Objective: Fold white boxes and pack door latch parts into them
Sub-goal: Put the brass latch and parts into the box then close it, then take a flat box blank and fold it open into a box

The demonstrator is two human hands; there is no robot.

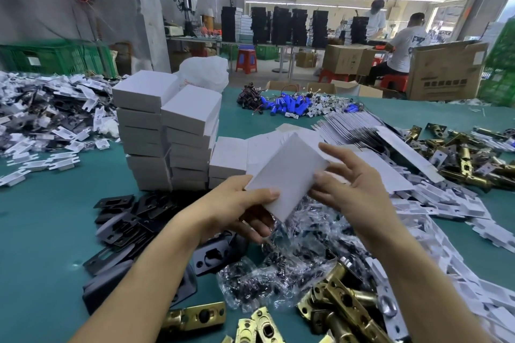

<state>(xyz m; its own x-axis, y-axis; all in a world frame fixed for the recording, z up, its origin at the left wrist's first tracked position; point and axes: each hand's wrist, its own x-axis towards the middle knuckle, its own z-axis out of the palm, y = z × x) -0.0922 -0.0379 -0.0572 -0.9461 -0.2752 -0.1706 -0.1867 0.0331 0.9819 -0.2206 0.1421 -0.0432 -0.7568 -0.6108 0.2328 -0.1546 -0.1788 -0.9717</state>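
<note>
at the left of centre stood the stacked folded white cardboard boxes on the green-topped table. just right of them, mid-frame, the left hand gripped the small closed white cardboard box, thumb on its near face and fingers beneath. the box was held off the table, its long axis running from lower left to upper right. the right hand lay loose at the box's right edge, thumb touching and fingers spread. the stack lay to the left, so the left hand looked the nearer one to set the box there.
</note>
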